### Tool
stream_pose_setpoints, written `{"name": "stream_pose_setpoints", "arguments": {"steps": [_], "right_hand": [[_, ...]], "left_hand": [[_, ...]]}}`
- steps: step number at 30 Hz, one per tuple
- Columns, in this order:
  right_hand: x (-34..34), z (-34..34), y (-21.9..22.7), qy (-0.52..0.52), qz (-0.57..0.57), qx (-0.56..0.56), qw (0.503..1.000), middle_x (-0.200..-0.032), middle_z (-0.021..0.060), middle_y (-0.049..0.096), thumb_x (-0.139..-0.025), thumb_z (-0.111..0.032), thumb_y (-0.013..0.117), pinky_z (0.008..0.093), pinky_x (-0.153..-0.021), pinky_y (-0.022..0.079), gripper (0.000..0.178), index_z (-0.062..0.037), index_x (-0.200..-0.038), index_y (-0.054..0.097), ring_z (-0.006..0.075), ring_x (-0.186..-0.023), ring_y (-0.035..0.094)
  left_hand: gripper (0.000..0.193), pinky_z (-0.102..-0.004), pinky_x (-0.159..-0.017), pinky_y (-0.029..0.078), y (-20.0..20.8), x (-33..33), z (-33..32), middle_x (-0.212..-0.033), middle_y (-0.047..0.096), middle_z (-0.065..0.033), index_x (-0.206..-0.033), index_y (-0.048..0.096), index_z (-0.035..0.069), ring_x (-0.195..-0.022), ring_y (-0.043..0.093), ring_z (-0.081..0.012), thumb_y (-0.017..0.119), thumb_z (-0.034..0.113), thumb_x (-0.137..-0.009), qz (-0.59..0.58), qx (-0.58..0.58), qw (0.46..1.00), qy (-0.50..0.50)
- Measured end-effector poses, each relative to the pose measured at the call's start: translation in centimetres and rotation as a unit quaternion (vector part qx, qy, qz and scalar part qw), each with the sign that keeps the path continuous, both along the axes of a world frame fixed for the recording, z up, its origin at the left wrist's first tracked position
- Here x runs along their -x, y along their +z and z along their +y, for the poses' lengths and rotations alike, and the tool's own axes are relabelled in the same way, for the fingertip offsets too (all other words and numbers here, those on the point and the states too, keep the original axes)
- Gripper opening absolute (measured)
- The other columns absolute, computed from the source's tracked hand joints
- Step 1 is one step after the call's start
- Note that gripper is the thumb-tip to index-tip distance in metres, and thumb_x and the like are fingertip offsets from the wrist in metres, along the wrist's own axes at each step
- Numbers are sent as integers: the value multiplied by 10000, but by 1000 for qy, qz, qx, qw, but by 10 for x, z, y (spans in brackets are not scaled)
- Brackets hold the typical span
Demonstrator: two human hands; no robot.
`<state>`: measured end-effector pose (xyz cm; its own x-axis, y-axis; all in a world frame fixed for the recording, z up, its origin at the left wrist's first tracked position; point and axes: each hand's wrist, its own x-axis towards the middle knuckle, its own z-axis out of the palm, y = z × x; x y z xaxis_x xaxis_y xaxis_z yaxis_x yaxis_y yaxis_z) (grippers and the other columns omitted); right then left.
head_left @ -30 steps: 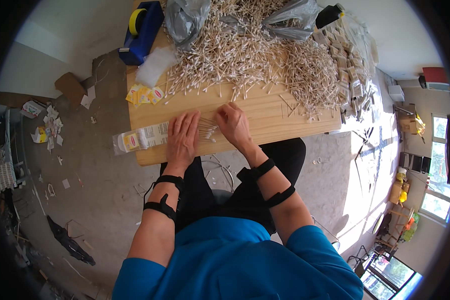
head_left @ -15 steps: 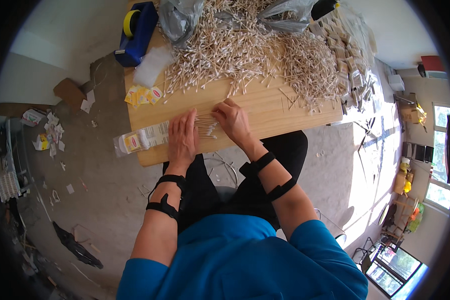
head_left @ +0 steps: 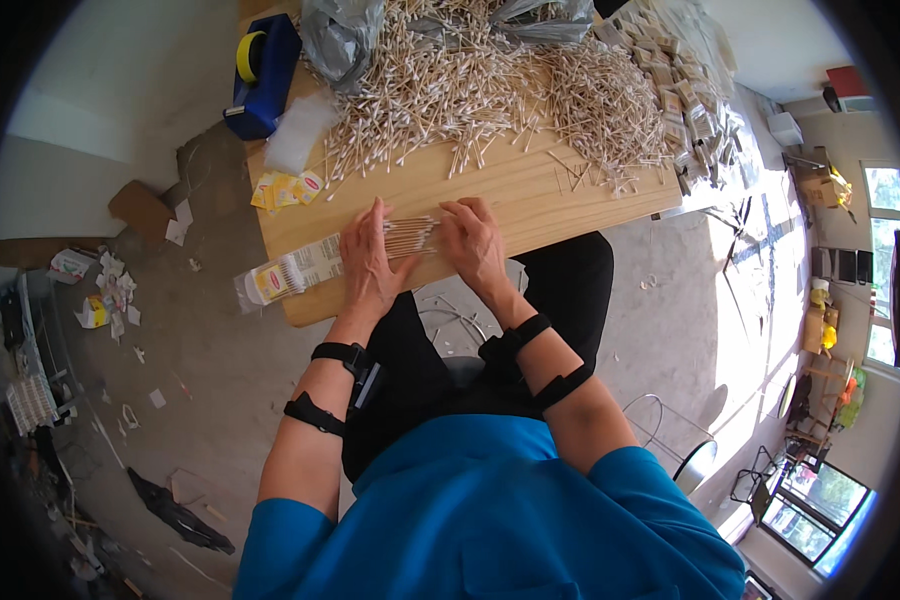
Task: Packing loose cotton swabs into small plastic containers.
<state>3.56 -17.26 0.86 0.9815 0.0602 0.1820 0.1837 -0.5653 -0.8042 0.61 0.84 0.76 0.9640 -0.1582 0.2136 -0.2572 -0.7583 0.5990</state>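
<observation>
A narrow clear bag [head_left: 320, 258] with a printed label lies along the table's near left edge, with white swab tips showing at its far-left end. My left hand [head_left: 368, 262] rests across it, fingers stretched out and thumb spread to the right. Beyond that hand, a flat row of cotton swabs [head_left: 407, 238] lies side by side between my two hands. My right hand [head_left: 473, 248] is at the row's right end, fingers curled in close to the swab tips. Its thumb and whatever it may pinch are hidden.
A large heap of loose cotton swabs [head_left: 430, 100] covers the far table, with grey plastic bags [head_left: 342, 45] over it. Bundled packs [head_left: 685, 105] pile up at right. A blue tape dispenser [head_left: 265, 85], clear sleeves [head_left: 298, 135] and yellow cards [head_left: 286, 190] sit at left.
My left thumb has spread away from its fingers. My right hand has shifted slightly, its fingers now at the ends of a more even swab row. The view has turned a little.
</observation>
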Motion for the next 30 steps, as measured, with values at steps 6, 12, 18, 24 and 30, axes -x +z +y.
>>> {"name": "stream_pose_setpoints", "arguments": {"steps": [6,12,18,24,30], "right_hand": [[10,29,-11,-88,-10,-161,983,-1356,172,499,-977,-27,465,343,-1011,427,296,16,-1265,512,302,-1216,523],[8,57,-25,-120,-13,-264,957,-1381,176,490,-1005,-23,430,349,-1057,387,258,25,-1239,528,310,-1261,499],[7,60,-34,-126,5,-368,921,-1397,168,480,-1014,-22,427,336,-1065,391,260,30,-1247,529,262,-1291,471],[3,48,-30,-141,21,-313,939,-1360,144,504,-960,28,510,296,-1038,428,249,42,-1205,549,222,-1224,531],[1,46,-27,-136,32,-297,945,-1337,139,517,-885,103,557,285,-989,480,302,38,-1180,566,219,-1206,552]], "left_hand": [[787,-468,-1133,271,-8,2,-8,-1454,399,-202,-1517,162,13,-1366,350,-373,631,233,-924,-11,139,988,61],[554,-434,-1123,305,-11,-6,-42,-1470,384,-215,-1491,219,-24,-1359,382,-367,366,277,-1050,-19,219,968,120],[523,-423,-1106,336,-11,-6,-34,-1455,411,-213,-1477,262,-27,-1340,414,-344,380,246,-1046,7,236,966,104],[499,-419,-1084,373,-7,-10,-19,-1398,472,-205,-1434,359,7,-1298,461,-345,531,71,-970,17,197,975,99],[557,-421,-1071,377,-7,-11,-20,-1388,477,-187,-1439,359,30,-1290,458,-362,579,41,-928,14,145,986,82]]}}
